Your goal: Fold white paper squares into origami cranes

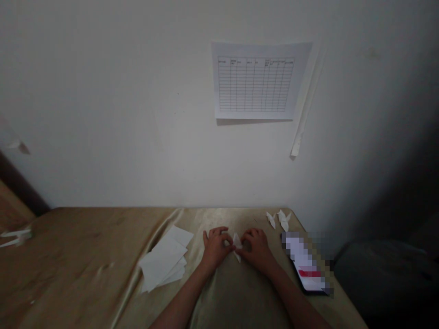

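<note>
The left hand [216, 246] and the right hand [257, 246] meet over a small folded paper [237, 241], each gripping it between thumb and fingers, one from either side. The paper stands between them as a narrow, pointed white shape; the two-sided pinch probably keeps so light a thing steady and its creases pressed (the finer folds are too small to make out). Both wrists come in low over the worktop [229, 301], likely so that the fingertips can work close to its surface

Beside the left forearm lies a loose fan of white sheets [164, 258], overlapping at odd angles, which would make a single sheet easy to lift with the nearer hand. Beyond the right hand, near the far edge, sit small folded shapes [283, 220], apart from the flat sheets (perhaps to spare them from being crushed by a sleeve or wrist). Nearer, to the right of the right forearm, a phone [308, 269] lies face up and slanted, its lit screen partly blurred, presumably within view yet outside the fingers' space

Behind, a printed table on paper [255, 82] is up on the wall [137, 114], with a pale strip [305, 114] slanting beside it
</note>
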A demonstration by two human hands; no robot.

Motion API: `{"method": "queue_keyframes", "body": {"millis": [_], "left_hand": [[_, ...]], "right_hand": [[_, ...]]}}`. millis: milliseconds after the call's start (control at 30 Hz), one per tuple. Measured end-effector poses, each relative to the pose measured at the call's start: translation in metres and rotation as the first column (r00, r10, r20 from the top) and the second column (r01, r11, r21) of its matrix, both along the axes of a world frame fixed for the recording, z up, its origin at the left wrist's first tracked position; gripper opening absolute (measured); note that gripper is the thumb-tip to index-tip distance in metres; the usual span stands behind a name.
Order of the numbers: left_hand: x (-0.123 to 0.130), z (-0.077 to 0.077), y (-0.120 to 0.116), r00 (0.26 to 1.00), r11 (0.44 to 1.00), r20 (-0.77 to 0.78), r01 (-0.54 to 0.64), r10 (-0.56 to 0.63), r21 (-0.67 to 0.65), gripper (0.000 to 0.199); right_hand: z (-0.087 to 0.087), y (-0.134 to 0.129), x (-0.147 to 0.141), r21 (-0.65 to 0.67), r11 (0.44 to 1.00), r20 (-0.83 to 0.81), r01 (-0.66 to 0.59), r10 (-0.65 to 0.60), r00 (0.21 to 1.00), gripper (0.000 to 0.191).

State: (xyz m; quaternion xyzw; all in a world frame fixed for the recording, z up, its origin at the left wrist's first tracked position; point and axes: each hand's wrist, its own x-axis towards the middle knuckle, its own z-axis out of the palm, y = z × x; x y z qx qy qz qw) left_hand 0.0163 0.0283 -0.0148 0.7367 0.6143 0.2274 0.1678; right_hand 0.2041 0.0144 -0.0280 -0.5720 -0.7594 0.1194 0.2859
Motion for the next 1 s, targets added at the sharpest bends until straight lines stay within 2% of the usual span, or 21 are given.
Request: {"method": "queue_keyframes", "body": {"millis": [100,333,600,767,1000], "left_hand": [[-0.001,-0.001,0.001,1.0,1.0,0.009,0.001,-0.001,-0.014,0.006],[-0.004,-0.003,0.003,0.999,1.0,0.038,0.012,-0.011,-0.013,0.011],[-0.002,-0.004,0.003,0.999,1.0,0.032,-0.005,0.006,-0.021,0.005],[-0.001,-0.006,0.004,0.999,1.0,0.047,-0.018,0.018,-0.001,0.004],[-0.003,-0.009,0.006,0.998,1.0,0.061,-0.011,0.01,0.002,0.006]], "right_hand": [[0.0,-0.001,0.0,-0.017,1.0,0.019,-0.006,0.006,1.0,0.031],[0.003,-0.003,0.0,-0.042,0.999,0.035,-0.016,0.018,0.999,0.033],[-0.003,-0.001,-0.003,0.007,1.0,0.082,-0.001,0.001,0.997,0.033],[-0.005,0.0,-0.001,0.018,1.0,0.05,-0.016,0.015,0.999,0.035],[-0.008,0.005,0.001,0.035,0.999,-0.068,0.0,0.003,0.998,0.006]]}}
